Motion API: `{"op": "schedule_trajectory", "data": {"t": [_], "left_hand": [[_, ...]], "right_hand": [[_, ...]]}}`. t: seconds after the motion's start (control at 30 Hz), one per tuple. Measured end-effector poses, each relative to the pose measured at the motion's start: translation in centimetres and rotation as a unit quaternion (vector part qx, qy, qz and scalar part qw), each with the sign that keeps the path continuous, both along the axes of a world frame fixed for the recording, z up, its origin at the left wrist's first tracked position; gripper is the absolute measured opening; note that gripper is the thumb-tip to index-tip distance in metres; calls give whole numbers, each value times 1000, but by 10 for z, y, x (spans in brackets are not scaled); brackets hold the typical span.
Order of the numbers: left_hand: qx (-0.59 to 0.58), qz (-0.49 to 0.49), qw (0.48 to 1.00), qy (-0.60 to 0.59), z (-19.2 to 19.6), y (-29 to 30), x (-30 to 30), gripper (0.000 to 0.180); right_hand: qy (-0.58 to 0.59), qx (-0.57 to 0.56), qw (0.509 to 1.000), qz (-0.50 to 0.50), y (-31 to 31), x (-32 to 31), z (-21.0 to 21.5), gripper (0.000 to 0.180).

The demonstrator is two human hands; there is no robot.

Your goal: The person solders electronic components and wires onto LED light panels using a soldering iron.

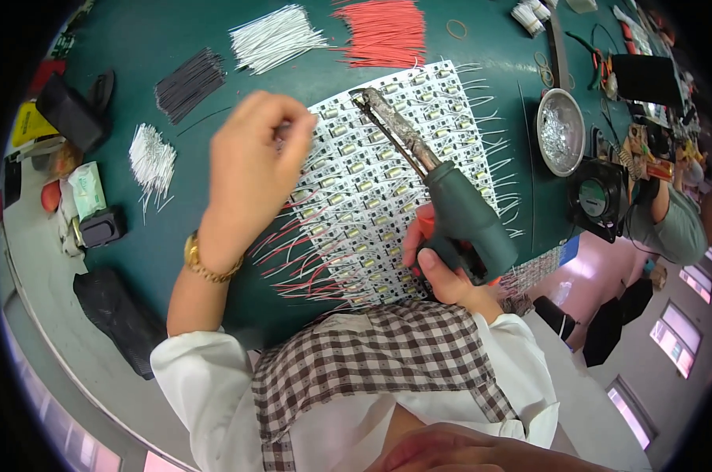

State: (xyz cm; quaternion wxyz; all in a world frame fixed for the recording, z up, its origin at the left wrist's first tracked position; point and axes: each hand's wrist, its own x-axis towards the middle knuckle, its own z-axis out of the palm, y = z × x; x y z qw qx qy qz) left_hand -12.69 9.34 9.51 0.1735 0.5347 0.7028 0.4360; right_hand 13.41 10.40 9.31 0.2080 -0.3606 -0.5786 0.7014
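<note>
My right hand (448,282) is wrapped round the grip of a dark green soldering gun (474,220). The gun's worn metal tip points up and left over a panel of small circuit boards (364,185). Thin white wires stick out along the panel's right side, and red and white wires (301,259) along its lower left. My left hand (249,161), with a gold bracelet at the wrist, is by the panel's upper left edge. Its thumb and fingers are closed in a pinch; what they hold, if anything, is too small to make out.
Bundles of black wires (189,85), white wires (275,39) and red wires (383,33) lie at the back, short white wires (152,161) at left. A metal bowl (560,134) and a small black fan (597,198) stand at right. Another person's arm (671,212) shows beyond.
</note>
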Motion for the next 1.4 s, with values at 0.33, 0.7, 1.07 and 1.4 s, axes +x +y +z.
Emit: {"op": "schedule_trajectory", "data": {"t": [0.33, 0.7, 1.07, 1.4], "left_hand": [[-54, -11, 998, 34, -31, 8, 3, 3], [-77, -10, 995, 56, -28, 11, 4, 6], [-95, -11, 993, 67, -27, 13, 5, 8], [-106, -26, 993, 47, -23, 15, 2, 9]], "right_hand": [[-24, 46, 997, 52, -9, 16, -15, 49], [-117, 177, 969, 128, -4, 8, -13, 9], [-107, 291, 946, 93, -3, -4, -8, 17], [-34, 45, 998, 3, -13, 8, -3, 29]]}}
